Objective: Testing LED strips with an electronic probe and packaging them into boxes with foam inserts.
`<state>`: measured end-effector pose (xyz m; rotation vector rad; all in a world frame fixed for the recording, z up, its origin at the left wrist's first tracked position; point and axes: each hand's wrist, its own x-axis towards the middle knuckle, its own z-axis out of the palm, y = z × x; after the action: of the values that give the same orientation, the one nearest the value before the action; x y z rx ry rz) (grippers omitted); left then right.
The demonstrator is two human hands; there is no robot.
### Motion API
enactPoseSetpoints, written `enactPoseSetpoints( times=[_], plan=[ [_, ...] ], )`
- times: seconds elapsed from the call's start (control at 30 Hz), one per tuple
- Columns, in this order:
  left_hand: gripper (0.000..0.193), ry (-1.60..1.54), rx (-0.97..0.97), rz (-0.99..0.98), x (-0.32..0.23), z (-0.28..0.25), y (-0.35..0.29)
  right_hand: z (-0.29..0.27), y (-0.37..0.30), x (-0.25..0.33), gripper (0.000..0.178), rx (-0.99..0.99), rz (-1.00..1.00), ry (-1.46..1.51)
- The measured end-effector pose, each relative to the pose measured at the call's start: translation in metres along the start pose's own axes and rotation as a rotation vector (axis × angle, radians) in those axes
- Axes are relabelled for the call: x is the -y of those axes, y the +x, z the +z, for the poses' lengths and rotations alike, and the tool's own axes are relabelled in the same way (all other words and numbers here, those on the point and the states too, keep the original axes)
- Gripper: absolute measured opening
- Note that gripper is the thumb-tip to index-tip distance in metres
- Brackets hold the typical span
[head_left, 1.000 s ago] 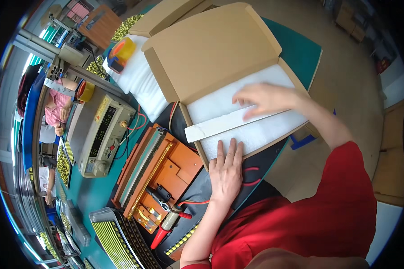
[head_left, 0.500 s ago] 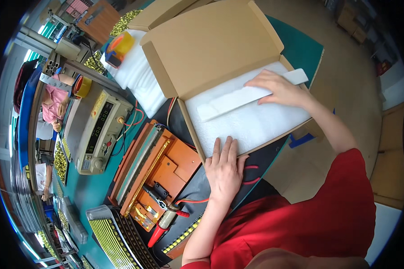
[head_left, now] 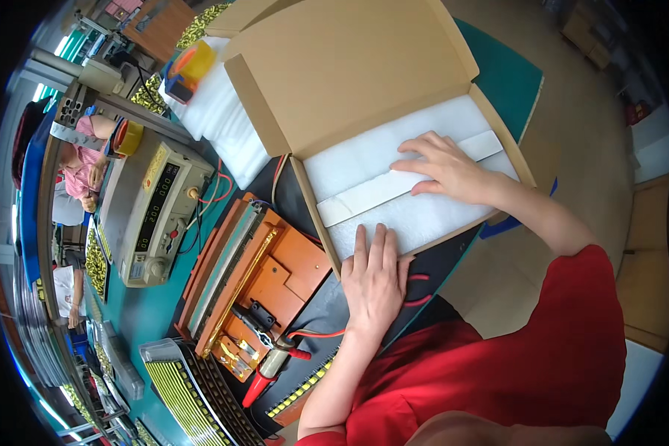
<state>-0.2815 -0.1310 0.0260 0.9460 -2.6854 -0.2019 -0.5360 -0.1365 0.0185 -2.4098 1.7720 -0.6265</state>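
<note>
A person in a red shirt is pressing a long white strip (head_left: 409,181) flat onto the foam sheet (head_left: 394,152) lining an open cardboard box (head_left: 349,74) on a green workbench. The right hand (head_left: 450,169) is lying on the strip with fingers spread, clamping nothing; the left hand (head_left: 375,279) is resting flat, fingers together, on the box's near edge. The strip may be loose, though the view is too bent to tell. A sideways push could be skewing it, or leaning weight could be buckling the box wall toward the orange fixture (head_left: 267,286).
</note>
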Motion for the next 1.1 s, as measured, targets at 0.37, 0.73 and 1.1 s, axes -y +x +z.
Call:
enactPoseSetpoints(
  times=[0.37, 0.73, 1.1],
  plan=[
    [0.050, 0.019, 0.030, 0.004, 0.000, 0.004, 0.000, -0.023, -0.011, 0.028, 0.045, 0.110, 0.119, -0.077],
    [0.051, 0.026, 0.011, 0.023, 0.001, 0.005, 0.000, -0.017, -0.019, 0.030, 0.052, -0.049, 0.121, 0.006],
    [0.051, 0.017, 0.029, 0.020, 0.001, 0.002, 0.001, -0.033, -0.020, 0.002, 0.049, 0.028, 0.193, 0.028]
  ],
)
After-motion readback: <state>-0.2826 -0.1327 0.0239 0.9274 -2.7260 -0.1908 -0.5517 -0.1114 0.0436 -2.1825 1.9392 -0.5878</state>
